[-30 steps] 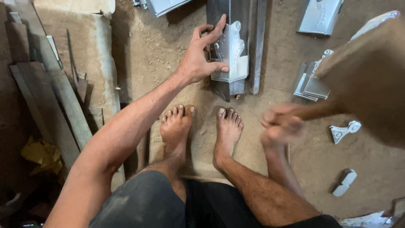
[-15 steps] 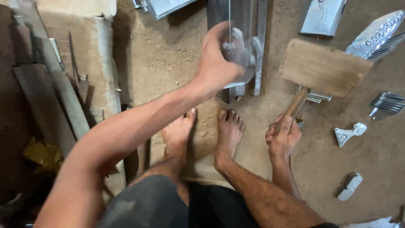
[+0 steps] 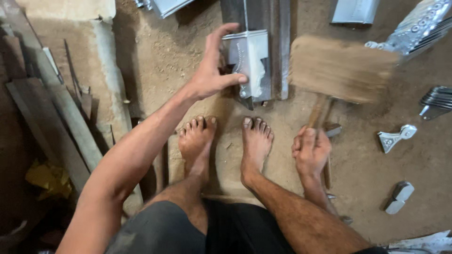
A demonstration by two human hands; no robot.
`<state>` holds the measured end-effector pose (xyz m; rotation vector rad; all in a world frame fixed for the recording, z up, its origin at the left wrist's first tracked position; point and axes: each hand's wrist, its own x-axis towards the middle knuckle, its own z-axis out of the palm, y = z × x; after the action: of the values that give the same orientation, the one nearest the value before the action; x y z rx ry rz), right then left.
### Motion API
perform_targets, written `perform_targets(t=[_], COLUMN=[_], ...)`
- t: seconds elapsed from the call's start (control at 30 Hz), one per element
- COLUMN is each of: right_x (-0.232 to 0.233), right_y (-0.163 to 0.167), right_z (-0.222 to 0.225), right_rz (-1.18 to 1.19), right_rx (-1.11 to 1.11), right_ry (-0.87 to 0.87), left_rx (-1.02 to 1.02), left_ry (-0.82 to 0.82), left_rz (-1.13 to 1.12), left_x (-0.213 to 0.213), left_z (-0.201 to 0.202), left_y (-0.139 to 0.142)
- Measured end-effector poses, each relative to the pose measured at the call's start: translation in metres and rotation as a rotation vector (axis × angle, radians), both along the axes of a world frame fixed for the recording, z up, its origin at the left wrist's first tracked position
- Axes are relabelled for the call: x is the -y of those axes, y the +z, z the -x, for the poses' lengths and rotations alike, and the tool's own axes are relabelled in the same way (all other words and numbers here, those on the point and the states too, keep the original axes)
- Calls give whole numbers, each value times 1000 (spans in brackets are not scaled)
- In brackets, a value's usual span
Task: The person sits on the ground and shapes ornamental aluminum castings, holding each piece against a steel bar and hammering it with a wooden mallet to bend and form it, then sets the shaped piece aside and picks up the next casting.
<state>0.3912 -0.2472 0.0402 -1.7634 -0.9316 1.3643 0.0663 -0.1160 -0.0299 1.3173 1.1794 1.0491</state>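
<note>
Dirt floor [image 3: 155,61] across most of the frame, sandy, uneven. Weathered wooden planks [image 3: 52,108] stacked along the left edge, running diagonally toward upper left; yellow crumpled scrap [image 3: 47,178] below them at lower left.

Long dark steel channel [image 3: 263,19] at top centre, lying lengthwise away from the feet. Folded sheet-metal piece [image 3: 249,59] seated on its near end, bright, with a punched dotted pattern.

Wooden mallet [image 3: 341,68] right of centre, head motion-blurred, level with and just right of the channel; handle running down to lower centre-right.

Left hand [image 3: 214,70] at upper centre: thumb and fingers [image 3: 226,32] spread, grasping the left side of the sheet-metal piece, thumb pressed on its front face. Right hand [image 3: 310,150] lower centre-right: fingers clenched around the mallet handle.

Two bare feet [image 3: 226,141] at centre, side by side, toes just short of the channel end.

Embossed metal strips [image 3: 414,26] in the upper right corner, fanned. Flat sheet-metal panels at top: one [image 3: 355,9] right of the channel, one [image 3: 165,5] left of it. Stack of curved metal blanks [image 3: 438,99] at right edge. Small ornate metal bracket [image 3: 395,137] on the floor right of the right hand. Small rounded metal part [image 3: 399,196] at lower right.
</note>
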Motion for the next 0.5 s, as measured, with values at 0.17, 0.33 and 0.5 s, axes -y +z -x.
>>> perform_targets(t=[0.17, 0.33, 0.5], right_x=[-6, -6, 16], right_y=[-18, -64, -74], right_z=[-6, -39, -60], right_rz=[-254, -55, -316], right_rx=[217, 328, -764], right_ry=[199, 210, -149], left_rx=[1, 0, -73], left_ry=[4, 45, 30], left_rz=[34, 65, -30], left_x=[9, 6, 6], left_z=[-7, -7, -7], left_y=[-15, -5, -7])
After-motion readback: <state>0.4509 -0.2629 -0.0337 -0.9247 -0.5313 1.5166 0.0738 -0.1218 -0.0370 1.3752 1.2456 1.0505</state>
